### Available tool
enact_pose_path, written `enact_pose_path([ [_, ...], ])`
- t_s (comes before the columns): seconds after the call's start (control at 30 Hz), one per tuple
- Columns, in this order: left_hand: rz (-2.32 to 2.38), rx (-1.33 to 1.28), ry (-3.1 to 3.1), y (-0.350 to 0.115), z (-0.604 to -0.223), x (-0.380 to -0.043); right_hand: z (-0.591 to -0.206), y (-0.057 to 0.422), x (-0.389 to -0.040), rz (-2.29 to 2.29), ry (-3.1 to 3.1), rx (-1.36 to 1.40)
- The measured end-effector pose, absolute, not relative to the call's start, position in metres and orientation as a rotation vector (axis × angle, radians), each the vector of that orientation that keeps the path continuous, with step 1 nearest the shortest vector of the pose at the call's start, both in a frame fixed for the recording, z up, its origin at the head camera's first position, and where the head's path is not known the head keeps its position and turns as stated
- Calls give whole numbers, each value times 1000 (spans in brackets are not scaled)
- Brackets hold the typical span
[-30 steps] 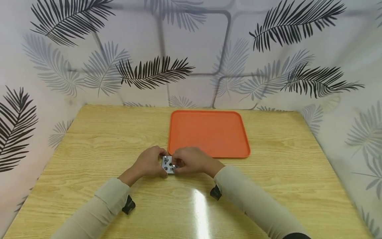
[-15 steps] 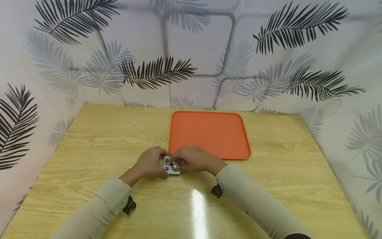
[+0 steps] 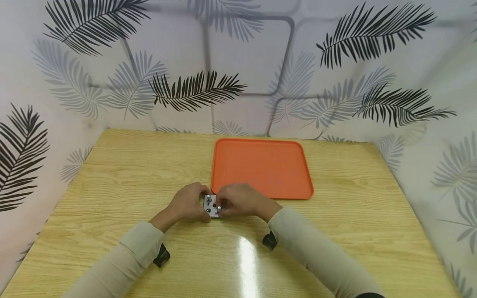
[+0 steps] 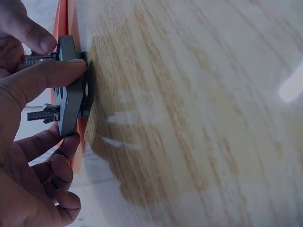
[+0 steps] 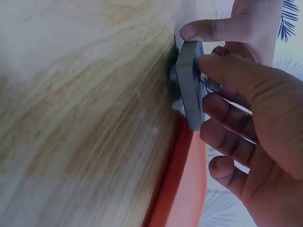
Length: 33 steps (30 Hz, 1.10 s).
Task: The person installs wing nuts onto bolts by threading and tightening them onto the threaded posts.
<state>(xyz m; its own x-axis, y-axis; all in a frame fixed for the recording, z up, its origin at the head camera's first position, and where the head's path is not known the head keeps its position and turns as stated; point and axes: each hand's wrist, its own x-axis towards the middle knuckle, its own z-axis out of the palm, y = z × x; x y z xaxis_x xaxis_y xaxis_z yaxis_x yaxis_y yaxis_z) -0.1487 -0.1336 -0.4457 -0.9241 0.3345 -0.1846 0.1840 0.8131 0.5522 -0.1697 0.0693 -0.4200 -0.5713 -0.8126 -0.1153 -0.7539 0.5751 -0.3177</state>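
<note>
A small grey metal plate with several holes lies in front of the orange tray, with two bolts standing up from it. My left hand grips the plate, thumb on the near edge and fingers at the far edge. My right hand reaches over the plate's right side and pinches the wing nut on the near-right bolt, largely hidden by the fingers. In the left wrist view, the other threaded bolt carries a wing nut seated against the plate. From the right wrist, the plate's side edge faces the camera.
The orange tray lies just behind the hands, its near-left corner close to the plate. The wooden table carries both. A leaf-patterned cloth rises behind and at the sides.
Half a second ago the right fingers were spread off the near-right wing nut, baring the plate's right edge; now they are back around it. The left hand and plate stay put.
</note>
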Motion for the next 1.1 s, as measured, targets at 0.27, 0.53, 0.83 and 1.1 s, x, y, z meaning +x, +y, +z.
enact_pose_path([
  [0.27, 794, 374, 2716, -132, -446, -149, -421, 80, -177, -474, 2552, -1256],
  [0.53, 776, 388, 2721, -134, -444, -148, -421, 73, -177, -473, 2469, -1313],
  [0.83, 777, 384, 2727, -134, -443, -147, -423, 72, -172, -408, 2566, -1283],
  [1.1, 784, 385, 2733, -133, -443, -148, -425, 78, -176, -469, 2559, -1306],
])
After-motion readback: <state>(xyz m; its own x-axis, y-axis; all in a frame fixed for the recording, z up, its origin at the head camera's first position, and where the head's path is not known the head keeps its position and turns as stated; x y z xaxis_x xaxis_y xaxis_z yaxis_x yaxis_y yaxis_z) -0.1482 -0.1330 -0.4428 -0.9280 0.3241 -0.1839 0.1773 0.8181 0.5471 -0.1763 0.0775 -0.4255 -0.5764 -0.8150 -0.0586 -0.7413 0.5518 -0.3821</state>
